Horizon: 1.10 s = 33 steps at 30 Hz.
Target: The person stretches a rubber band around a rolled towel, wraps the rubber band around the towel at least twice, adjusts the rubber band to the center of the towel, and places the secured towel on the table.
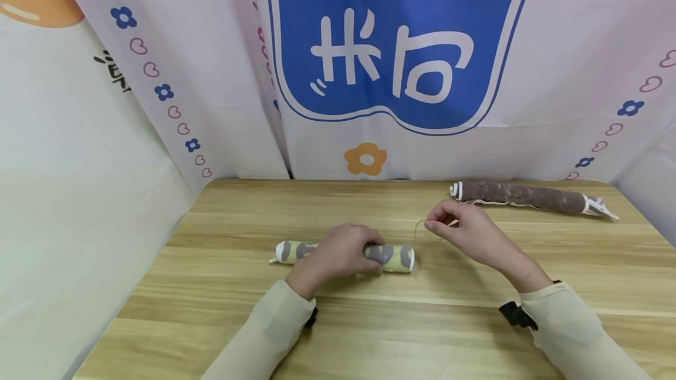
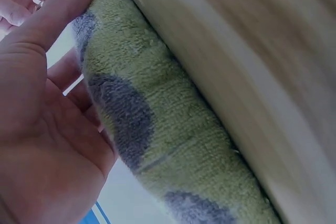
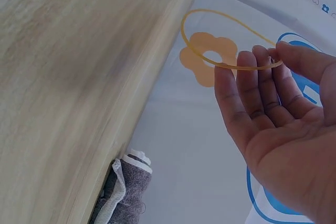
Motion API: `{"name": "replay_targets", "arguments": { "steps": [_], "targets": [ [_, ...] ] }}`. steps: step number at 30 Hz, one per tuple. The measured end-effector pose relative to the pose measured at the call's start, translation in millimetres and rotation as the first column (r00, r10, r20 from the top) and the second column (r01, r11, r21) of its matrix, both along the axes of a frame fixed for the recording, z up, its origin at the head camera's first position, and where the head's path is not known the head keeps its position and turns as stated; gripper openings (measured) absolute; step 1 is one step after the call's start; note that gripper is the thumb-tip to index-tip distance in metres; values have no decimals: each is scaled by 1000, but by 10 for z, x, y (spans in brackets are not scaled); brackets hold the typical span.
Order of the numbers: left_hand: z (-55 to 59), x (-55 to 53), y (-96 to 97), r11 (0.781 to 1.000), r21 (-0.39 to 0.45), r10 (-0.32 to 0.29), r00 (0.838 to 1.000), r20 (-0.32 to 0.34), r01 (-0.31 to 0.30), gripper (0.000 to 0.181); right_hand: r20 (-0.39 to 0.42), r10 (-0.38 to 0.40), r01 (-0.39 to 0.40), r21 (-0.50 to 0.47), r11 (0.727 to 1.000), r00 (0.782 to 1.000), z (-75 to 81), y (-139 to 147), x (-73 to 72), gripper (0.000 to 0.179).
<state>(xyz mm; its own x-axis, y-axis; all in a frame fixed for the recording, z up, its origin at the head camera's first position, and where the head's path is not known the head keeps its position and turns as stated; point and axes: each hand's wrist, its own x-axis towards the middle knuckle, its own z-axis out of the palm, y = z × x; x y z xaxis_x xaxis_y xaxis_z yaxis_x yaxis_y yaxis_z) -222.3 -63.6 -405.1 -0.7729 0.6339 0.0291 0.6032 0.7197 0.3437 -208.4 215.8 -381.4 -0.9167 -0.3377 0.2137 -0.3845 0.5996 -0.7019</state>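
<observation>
A green towel with grey spots [image 1: 393, 258], rolled into a tube, lies across the middle of the table. My left hand [image 1: 340, 254] grips it from above, thumb on the near side and fingers on the far side; the left wrist view shows the thumb pressed on the terry cloth [image 2: 157, 93]. To the right of the roll's end, my right hand [image 1: 467, 230] is raised over the table. It pinches a thin yellow rubber band [image 3: 231, 67] between thumb and fingers, and the band hangs as a loose loop pointing toward the roll.
A brown rolled towel [image 1: 523, 195] with white ends lies at the back right of the wooden table [image 1: 222, 309]. Behind the table hangs a white printed curtain [image 1: 317, 151]. Dark straps [image 1: 517, 314] sit at the sleeve cuffs.
</observation>
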Motion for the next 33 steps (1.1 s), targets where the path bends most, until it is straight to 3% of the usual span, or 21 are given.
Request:
{"name": "replay_targets", "arguments": {
  "steps": [5, 13, 17, 23, 33],
  "targets": [
    [-2, 9, 0, 999, 21, -28, 999, -29, 28, 33, 2, 5, -5, -6, 1000, 1000, 10, -17, 17, 6],
    [101, 16, -21, 985, 164, -46, 998, -44, 53, 25, -48, -15, 14, -30, 999, 999, 139, -36, 78, 6],
    [189, 38, 0, 972, 229, -38, 999, -20, 42, 23, -60, -16, 14, -28, 1000, 998, 206, -58, 117, 6],
    [265, 39, 34, 966, 259, -28, 1000, 7, 25, 29, -88, -20, 17, -33, 999, 996, 267, -99, 175, 5],
    [352, 13, 134, 945, 326, -19, 996, 90, -12, 46, -122, -3, -2, -42, 999, 993, 260, -98, 194, 4]
  ]
}}
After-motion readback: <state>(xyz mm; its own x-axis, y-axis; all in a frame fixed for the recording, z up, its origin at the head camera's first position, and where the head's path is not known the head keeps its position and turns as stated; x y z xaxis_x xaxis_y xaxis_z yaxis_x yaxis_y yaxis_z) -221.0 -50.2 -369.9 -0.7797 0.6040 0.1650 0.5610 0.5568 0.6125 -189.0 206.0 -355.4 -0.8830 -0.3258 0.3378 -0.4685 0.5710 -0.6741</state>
